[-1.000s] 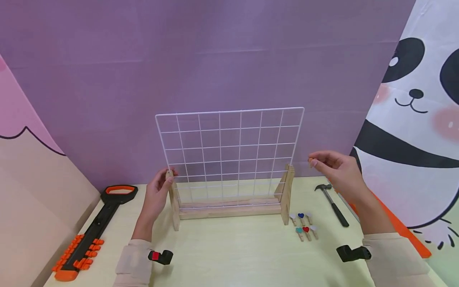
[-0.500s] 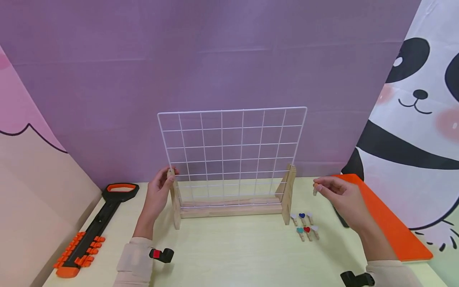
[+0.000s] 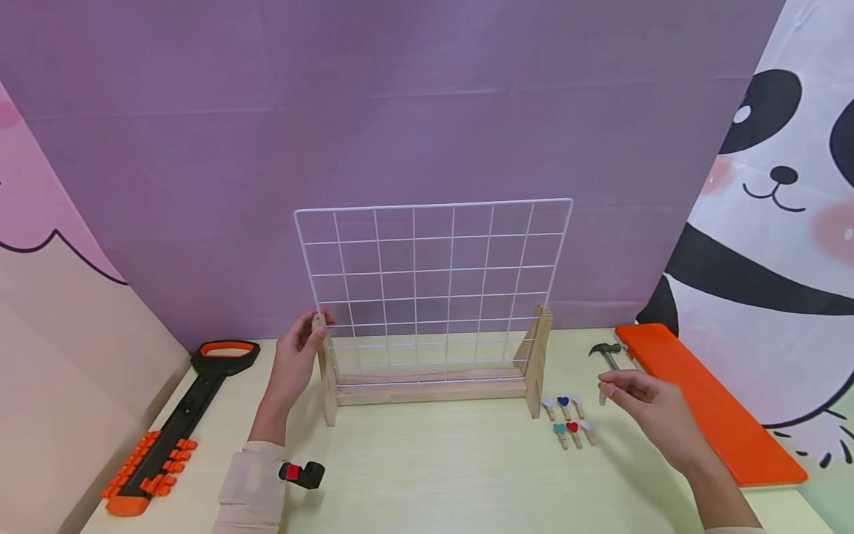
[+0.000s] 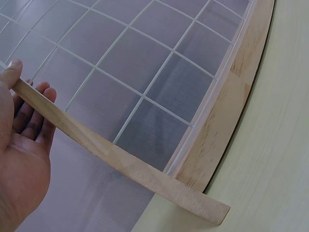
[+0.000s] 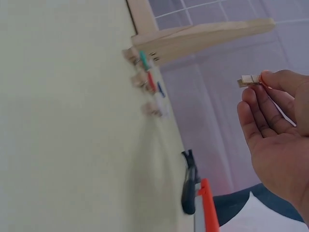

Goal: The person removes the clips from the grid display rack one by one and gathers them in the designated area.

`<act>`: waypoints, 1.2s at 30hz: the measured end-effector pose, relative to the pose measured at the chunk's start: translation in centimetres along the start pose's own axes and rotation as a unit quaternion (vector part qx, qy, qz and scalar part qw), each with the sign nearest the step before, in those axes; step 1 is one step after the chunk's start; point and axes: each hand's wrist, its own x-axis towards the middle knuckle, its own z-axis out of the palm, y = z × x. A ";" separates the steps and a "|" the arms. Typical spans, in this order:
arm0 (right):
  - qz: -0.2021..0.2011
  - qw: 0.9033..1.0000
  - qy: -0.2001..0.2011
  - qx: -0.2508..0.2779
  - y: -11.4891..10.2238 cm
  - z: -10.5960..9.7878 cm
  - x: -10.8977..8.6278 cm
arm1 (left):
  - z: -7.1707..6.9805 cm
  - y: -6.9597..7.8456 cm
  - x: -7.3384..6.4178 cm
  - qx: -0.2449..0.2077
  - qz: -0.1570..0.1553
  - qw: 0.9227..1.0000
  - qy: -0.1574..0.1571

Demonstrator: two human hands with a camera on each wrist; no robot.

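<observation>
A white wire grid panel point(image 3: 434, 285) stands upright in a wooden base point(image 3: 430, 391) at the middle of the table. My left hand point(image 3: 293, 356) grips the top of the base's left wooden side post point(image 3: 325, 378), thumb in front and fingers behind, as the left wrist view also shows. Off to the right, my right hand point(image 3: 657, 415) pinches a small wooden clothespin point(image 5: 250, 80) with an orange piece on it between thumb and fingertips. Several clothespins with hearts point(image 3: 572, 428) in white, blue, teal and red lie in two rows between the base and that hand.
A hammer point(image 3: 606, 352) lies behind my right hand, partly covered by it. Beside it an orange flat board point(image 3: 707, 400) runs along the table's right edge. At the left lies a black tool with orange clips point(image 3: 193, 415). A purple backdrop point(image 3: 427, 111) rises behind the table.
My right hand has come down and slightly right with the clothespin, from beside the grid to low over the table near the hammer. My left hand keeps its grip on the post.
</observation>
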 end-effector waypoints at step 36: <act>0.079 0.994 -0.046 -0.067 6.3 1.2 -1.6 | 0.0 -0.1 0.0 -0.004 0.015 1.000 -0.002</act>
